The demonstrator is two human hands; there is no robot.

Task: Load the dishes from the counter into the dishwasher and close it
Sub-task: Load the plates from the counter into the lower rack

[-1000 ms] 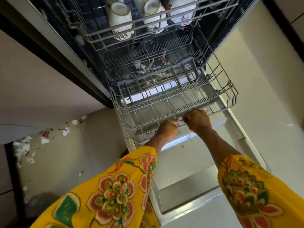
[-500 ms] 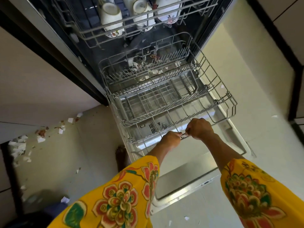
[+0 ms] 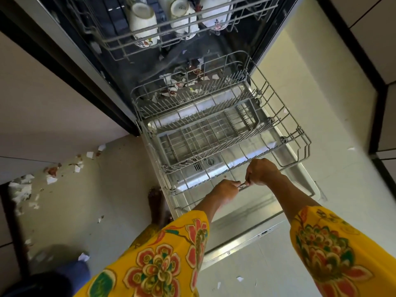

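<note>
While both my hands curl over the near front wire of the lower rack (image 3: 285,133), I'm looking straight down at the open dishwasher door (image 3: 242,228). Left hand (image 3: 225,190) and right hand (image 3: 262,172) sit nearly touching, fingers clamped round that same wire at approx. its middle. Rack is drawn out over the door, w/ a grey cutlery basket (image 3: 205,133) inside, holding nothing I can see. At the far end of the rack lie broken white and reddish shards (image 3: 182,84) (can't tell what they came from). Upper rack (image 3: 171,33) is farther in and higher, carrying three white cups (image 3: 141,18) upside down or tilted, floral print on them. More white fragments (image 3: 51,180) are scattered on the pale floor (image 3: 85,200) to the left, near the cabinet base. My yellow flowered sleeves (image 3: 158,260) fill the near edge.
</note>
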